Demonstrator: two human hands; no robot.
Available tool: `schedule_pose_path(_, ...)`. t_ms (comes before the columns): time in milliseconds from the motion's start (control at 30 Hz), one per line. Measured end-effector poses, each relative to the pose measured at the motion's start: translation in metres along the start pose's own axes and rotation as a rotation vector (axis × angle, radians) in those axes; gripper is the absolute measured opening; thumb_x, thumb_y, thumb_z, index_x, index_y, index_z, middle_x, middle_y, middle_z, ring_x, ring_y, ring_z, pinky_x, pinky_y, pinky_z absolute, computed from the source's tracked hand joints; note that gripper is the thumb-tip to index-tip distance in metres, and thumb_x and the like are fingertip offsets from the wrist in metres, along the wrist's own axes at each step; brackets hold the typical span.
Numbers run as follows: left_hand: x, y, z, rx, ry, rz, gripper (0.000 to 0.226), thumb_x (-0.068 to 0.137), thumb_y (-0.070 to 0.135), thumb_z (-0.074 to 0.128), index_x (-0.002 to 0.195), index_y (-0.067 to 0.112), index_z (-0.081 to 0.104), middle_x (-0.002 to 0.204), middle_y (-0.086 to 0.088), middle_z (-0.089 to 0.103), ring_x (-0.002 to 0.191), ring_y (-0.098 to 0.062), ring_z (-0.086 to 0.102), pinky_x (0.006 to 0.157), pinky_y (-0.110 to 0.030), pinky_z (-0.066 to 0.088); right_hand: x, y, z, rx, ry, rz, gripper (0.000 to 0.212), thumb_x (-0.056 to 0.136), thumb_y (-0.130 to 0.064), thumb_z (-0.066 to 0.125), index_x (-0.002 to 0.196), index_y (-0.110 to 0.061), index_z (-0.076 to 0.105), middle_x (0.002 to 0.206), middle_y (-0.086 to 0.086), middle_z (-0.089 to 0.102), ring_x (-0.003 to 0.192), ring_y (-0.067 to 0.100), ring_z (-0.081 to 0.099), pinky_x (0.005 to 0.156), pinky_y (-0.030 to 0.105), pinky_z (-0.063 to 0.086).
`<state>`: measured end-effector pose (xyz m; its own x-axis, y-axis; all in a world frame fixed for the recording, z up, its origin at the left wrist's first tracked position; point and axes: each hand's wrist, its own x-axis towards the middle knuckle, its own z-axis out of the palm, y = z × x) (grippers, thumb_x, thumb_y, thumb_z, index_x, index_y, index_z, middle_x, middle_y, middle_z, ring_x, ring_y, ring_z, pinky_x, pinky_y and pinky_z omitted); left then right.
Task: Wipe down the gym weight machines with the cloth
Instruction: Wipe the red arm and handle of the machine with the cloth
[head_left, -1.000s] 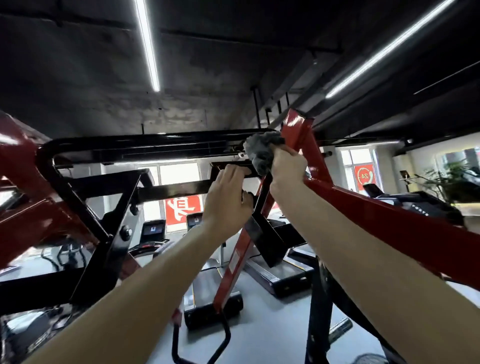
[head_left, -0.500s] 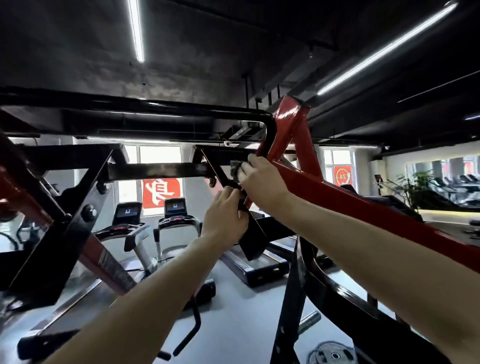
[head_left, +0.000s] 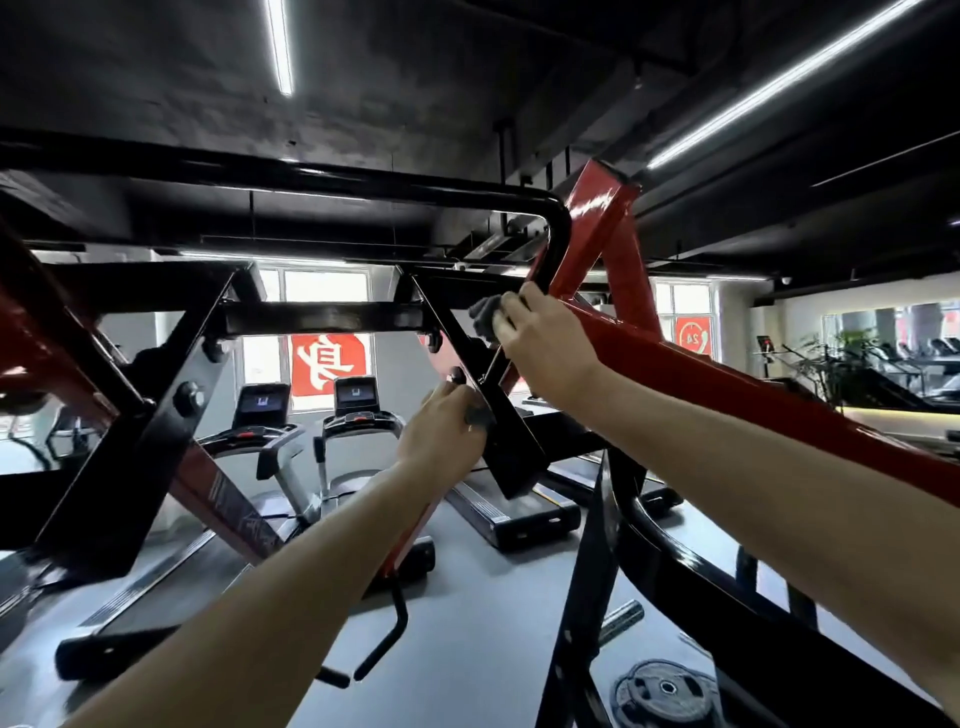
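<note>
A red and black weight machine frame fills the view, with a black diagonal plate (head_left: 511, 457) at the centre and a red beam (head_left: 727, 379) running down to the right. My right hand (head_left: 545, 343) grips a dark grey cloth (head_left: 485, 314) and presses it against the frame where the black bent tube meets the red beam. My left hand (head_left: 447, 434) is curled around the edge of the black diagonal plate just below. Most of the cloth is hidden behind my right hand.
A black top bar (head_left: 311, 174) crosses overhead. Two treadmills (head_left: 358, 410) stand behind by a window with a red sign (head_left: 327, 369). A weight plate (head_left: 667, 688) lies on the grey floor at lower right. Plants (head_left: 831, 358) stand at far right.
My right hand brought the cloth down from the top bar's bend to the joint by the red beam. My left hand slid lower on the black plate. The view swung left.
</note>
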<state>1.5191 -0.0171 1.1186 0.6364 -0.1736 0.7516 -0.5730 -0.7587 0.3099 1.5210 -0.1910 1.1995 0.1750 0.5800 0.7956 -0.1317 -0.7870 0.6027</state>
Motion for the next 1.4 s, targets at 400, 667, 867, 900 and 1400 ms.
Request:
schedule_pose_path(400,-0.005,-0.01,0.0,0.045,-0.033,-0.017,0.02,0.089,0.017,0.06,0.109,0.02,0.065,0.113,0.002,0.058,0.11,-0.023,0.056,0.095,-0.045,0.049,-0.051,-0.074,0.036,0.585,-0.019,0.45,0.024,0.082,0.002,0.064,0.102,-0.006,0.075,0.109,0.009,0.062,0.098,0.029,0.056,0.067,0.039,0.057)
schedule_pose_path(667,0.017,0.008,0.011,0.064,-0.117,-0.004,0.069,0.089,0.016,0.057,0.155,0.019,0.039,0.157,0.002,0.039,0.145,-0.021,0.037,0.115,-0.042,0.039,-0.04,-0.056,0.048,1.648,-0.092,1.499,0.022,0.093,-0.006,0.062,0.085,-0.019,0.078,0.087,0.002,0.078,0.092,0.028,0.074,0.085,0.039,0.061)
schedule_pose_path(867,0.03,0.013,0.012,-0.009,-0.095,-0.052,0.062,0.085,0.01,0.054,0.145,0.021,0.045,0.143,0.002,0.05,0.132,-0.023,0.05,0.104,-0.04,0.044,-0.016,-0.062,0.037,2.005,0.075,1.608,0.036,0.094,0.012,0.048,0.095,-0.013,0.073,0.08,0.01,0.076,0.072,0.019,0.072,0.065,0.026,0.058)
schedule_pose_path(900,0.032,0.013,0.011,-0.039,-0.076,-0.049,0.06,0.083,0.008,0.054,0.14,0.022,0.048,0.137,0.003,0.053,0.126,-0.023,0.053,0.099,-0.039,0.045,-0.011,-0.056,0.033,2.037,0.125,1.599,0.039,0.094,0.013,0.044,0.1,-0.012,0.073,0.083,0.015,0.077,0.068,0.019,0.071,0.059,0.025,0.056)
schedule_pose_path(1400,0.037,0.014,0.008,-0.143,0.148,0.114,0.046,0.096,0.008,0.059,0.138,0.024,0.054,0.128,0.008,0.06,0.117,-0.016,0.06,0.098,-0.046,0.052,-0.024,-0.07,0.043,1.983,0.013,1.508,0.044,0.097,0.007,0.047,0.092,-0.021,0.08,0.092,0.004,0.077,0.09,0.021,0.069,0.083,0.032,0.054)
